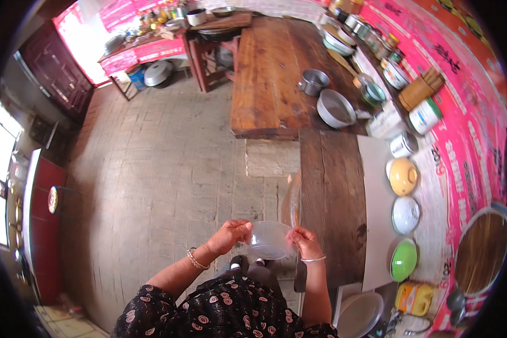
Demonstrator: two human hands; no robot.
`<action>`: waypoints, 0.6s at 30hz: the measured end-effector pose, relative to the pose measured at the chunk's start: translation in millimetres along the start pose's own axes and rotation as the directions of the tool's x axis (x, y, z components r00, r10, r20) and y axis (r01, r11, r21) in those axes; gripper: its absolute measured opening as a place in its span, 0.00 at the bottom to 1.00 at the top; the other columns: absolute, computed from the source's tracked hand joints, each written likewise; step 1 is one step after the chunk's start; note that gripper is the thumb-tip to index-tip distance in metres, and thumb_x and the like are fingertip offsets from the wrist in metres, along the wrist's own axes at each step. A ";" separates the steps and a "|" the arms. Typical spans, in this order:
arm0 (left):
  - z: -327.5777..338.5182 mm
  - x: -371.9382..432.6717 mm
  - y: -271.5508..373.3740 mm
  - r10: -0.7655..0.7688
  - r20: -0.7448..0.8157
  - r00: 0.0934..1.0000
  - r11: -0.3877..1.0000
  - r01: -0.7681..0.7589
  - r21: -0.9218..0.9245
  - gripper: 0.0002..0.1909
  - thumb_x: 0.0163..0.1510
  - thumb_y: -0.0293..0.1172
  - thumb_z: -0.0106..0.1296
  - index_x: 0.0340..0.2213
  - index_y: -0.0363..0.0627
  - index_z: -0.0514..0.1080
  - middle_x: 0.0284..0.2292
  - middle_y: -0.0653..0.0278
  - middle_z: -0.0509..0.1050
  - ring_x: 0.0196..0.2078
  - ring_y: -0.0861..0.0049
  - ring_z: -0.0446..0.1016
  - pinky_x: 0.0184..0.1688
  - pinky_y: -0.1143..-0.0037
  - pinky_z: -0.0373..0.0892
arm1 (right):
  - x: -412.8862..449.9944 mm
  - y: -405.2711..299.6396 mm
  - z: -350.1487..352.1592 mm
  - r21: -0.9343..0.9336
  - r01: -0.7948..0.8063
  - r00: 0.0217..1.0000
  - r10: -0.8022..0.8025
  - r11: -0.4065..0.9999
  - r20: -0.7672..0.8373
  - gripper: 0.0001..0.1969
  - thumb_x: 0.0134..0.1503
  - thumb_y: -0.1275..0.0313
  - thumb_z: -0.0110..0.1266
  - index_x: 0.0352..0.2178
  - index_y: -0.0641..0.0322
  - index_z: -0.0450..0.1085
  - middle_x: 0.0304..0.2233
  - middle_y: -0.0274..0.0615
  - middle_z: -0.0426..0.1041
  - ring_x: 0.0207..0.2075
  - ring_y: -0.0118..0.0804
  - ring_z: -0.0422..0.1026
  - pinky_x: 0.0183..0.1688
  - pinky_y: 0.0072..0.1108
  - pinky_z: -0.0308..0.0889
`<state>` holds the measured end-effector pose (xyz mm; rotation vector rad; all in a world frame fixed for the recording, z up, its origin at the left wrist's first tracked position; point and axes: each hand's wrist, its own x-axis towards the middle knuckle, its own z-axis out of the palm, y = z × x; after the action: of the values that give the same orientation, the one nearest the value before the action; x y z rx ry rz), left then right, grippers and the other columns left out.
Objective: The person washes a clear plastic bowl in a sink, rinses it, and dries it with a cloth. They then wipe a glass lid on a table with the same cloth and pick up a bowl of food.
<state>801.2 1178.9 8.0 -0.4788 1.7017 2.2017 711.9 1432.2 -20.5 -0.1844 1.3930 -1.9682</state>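
Note:
Both of my hands grip the rim of a clear plastic bowl in front of my body, over the floor. My left hand pinches its left side with thumb and fingers. At the opposite side, my right hand holds the rim and looks slightly blurred. The bowl is see-through, and nothing shows inside it. Just right of the bowl stands a dark wooden board forming a counter top, with the rim of a brown vat partly hidden beneath it.
A thick wooden counter ahead carries a metal cup and a white enamel pot. Yellow, white and green bowls lean along the right wall. A pale basin sits at lower right, near a yellow oil jug.

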 end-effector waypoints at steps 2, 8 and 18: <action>-1.4 -1.9 13.1 -0.035 -0.063 0.997 0.984 0.023 -0.176 0.19 0.60 0.46 0.45 0.28 0.41 0.72 0.24 0.68 0.72 0.29 0.79 0.69 0.34 0.75 0.67 | 13.4 9.1 -1.6 0.171 0.000 0.999 -0.007 0.985 0.039 0.10 0.56 0.65 0.55 0.29 0.63 0.71 0.25 0.32 0.71 0.25 0.23 0.67 0.32 0.16 0.63; -10.1 3.9 28.9 -0.031 -0.136 0.990 0.869 -0.040 -0.492 0.25 0.59 0.49 0.44 0.43 0.37 0.68 0.37 0.59 0.73 0.38 0.70 0.73 0.42 0.67 0.70 | 57.6 10.2 16.2 0.525 -0.105 0.982 0.005 0.844 0.188 0.11 0.57 0.63 0.54 0.28 0.60 0.69 0.25 0.33 0.70 0.30 0.28 0.69 0.36 0.22 0.66; -125.9 59.3 86.8 0.219 -0.111 0.969 0.630 -0.227 -0.742 0.33 0.57 0.54 0.44 0.55 0.41 0.58 0.53 0.54 0.65 0.53 0.58 0.66 0.50 0.52 0.66 | 194.9 -4.5 137.5 0.599 -0.055 0.986 -0.051 0.799 0.159 0.11 0.53 0.62 0.58 0.31 0.57 0.71 0.29 0.36 0.72 0.33 0.33 0.70 0.41 0.26 0.66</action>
<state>718.5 1038.5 26.8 -0.4679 0.7712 3.0596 633.1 1207.1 -13.4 -0.0455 0.6009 -2.2327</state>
